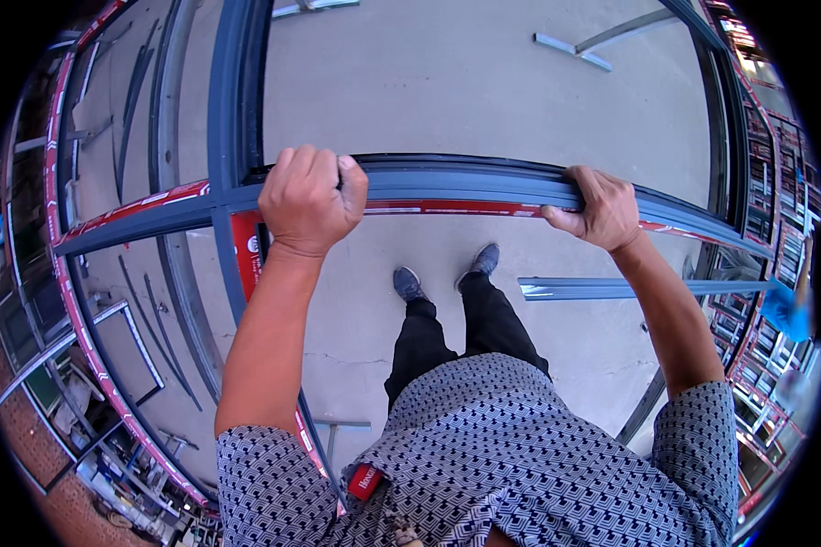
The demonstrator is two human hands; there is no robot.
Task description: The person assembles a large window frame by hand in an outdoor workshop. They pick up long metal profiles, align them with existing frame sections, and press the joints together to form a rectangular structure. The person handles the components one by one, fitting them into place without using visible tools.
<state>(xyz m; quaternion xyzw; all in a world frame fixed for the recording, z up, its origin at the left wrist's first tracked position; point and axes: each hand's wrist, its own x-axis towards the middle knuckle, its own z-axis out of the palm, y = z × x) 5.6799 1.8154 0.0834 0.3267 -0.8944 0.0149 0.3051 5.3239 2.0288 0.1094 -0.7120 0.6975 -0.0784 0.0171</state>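
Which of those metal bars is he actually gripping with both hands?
The dark horizontal frame rail, with the left hand and right hand on it; the loose silver bars lie on the floor.

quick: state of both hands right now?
Left hand: closed, gripping the horizontal bar of the dark metal frame.
Right hand: closed on the same bar, further right.

A grey concrete floor [483,118] carries loose metal strips: one at one o'clock [573,51], another at three o'clock [629,288] (lying flat), several thin ones at nine o'clock [160,314].
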